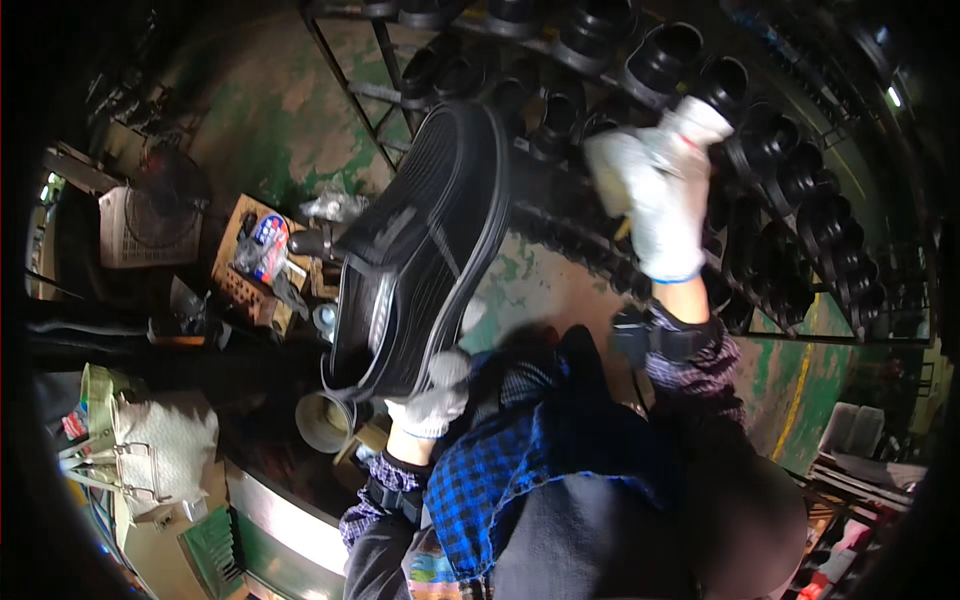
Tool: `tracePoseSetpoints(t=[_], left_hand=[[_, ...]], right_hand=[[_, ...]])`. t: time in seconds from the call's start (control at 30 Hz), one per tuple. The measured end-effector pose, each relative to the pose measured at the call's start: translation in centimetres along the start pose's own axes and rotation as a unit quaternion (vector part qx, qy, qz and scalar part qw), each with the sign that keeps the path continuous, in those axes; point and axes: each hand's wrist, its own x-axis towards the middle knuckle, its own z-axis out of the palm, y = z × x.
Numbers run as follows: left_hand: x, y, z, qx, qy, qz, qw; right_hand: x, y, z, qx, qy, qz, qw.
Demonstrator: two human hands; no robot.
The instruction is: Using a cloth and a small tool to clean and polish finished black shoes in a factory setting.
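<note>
A black slip-on shoe (440,230) hangs large in front of me, toe up and its opening facing me at the lower left. My left hand (432,408), in a white knit glove, is closed on the heel end, thumb against the shoe's edge. Up to the right, well apart from the shoe, is my right hand (672,215), also white-gloved and smeared by motion. Its fingers look bent around a pale, flat piece (612,170) with a yellowish bit below; I cannot make out what that is.
Racks with rows of black shoes (665,62) run across the far side and down the right. Left stand a wooden box of tools and bags (262,262), a fan (165,200), a round pale container (325,422) and a white woven bag (165,450). The green floor (280,130) is worn.
</note>
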Motion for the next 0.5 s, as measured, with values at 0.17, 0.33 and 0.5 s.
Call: tracePoseSetpoints(t=[0.17,0.33,0.5], left_hand=[[0.1,0.7,0.4,0.056,-0.030,-0.059,0.996],[1.4,1.3,2.1,0.122,-0.069,-0.110,0.984],[-0.4,2.6,-0.7,0.228,0.110,0.084,0.964]], right_hand=[[-3.0,4.5,-2.8,0.286,0.051,0.053,0.955],[-5.5,6.4,-3.4,-0.087,0.053,-0.063,0.993],[-5.3,6.9,-3.3,-0.071,0.085,-0.057,0.992]])
